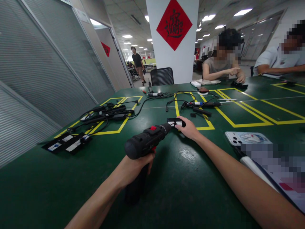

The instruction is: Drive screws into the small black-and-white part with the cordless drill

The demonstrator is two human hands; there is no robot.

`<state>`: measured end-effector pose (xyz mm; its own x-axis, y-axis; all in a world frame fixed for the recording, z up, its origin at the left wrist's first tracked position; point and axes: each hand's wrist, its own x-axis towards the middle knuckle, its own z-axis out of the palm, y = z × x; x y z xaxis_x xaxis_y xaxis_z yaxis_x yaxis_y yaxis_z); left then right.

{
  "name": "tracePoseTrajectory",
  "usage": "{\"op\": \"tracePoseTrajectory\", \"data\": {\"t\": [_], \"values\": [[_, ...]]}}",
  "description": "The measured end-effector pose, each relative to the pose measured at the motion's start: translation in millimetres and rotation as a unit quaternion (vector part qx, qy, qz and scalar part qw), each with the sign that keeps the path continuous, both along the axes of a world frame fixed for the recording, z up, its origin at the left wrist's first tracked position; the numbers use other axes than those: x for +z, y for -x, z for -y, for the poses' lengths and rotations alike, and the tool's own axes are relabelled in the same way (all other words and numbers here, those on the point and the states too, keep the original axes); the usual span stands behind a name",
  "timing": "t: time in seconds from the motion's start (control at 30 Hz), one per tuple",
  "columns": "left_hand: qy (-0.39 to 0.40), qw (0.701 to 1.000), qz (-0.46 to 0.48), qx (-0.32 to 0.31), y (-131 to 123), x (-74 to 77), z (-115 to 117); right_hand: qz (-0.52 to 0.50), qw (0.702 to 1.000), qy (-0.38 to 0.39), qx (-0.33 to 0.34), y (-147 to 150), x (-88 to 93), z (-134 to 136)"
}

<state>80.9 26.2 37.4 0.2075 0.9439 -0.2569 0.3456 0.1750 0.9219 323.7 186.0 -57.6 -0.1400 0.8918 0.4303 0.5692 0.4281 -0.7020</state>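
A black cordless drill (145,141) with a red switch on top is gripped by my left hand (140,163), whose fingers wrap its handle near the trigger. The drill points away from me, toward a small black block with a white face (175,122). My right hand (188,127) holds that block at its right end, on or just above the table. The chuck end reaches the block's left part; whether the bit touches it I cannot tell. What kind of part the block is does not show clearly.
Black cables and adapters (111,111) lie heaped at left, above flat black-and-white pieces (66,142). A pen-shaped tool (202,104) and more cables lie beyond my right hand. At right rests a phone (247,138). Two people sit across the green table (190,190); another stands farther back.
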Motion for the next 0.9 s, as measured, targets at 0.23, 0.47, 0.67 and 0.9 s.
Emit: {"op": "tracePoseTrajectory", "data": {"t": [0.23, 0.47, 0.67, 0.9], "values": [[0.003, 1.000, -0.010, -0.002, -0.2, 1.8, -0.1, -0.001, 1.000, -0.006, -0.001, -0.5, -3.0, -1.6], [-0.005, 1.000, -0.013, -0.005, -2.7, 4.7, 0.4, -0.003, 1.000, -0.014, -0.002, 0.7, -3.1, -1.9], [-0.010, 1.000, -0.017, -0.015, -3.3, 7.1, -0.1, -0.007, 1.000, -0.004, -0.001, 1.3, -0.9, -0.7], [-0.008, 1.000, -0.019, -0.014, -3.9, 7.0, -0.3, -0.006, 1.000, -0.002, -0.001, 0.6, -1.3, -0.9]]}}
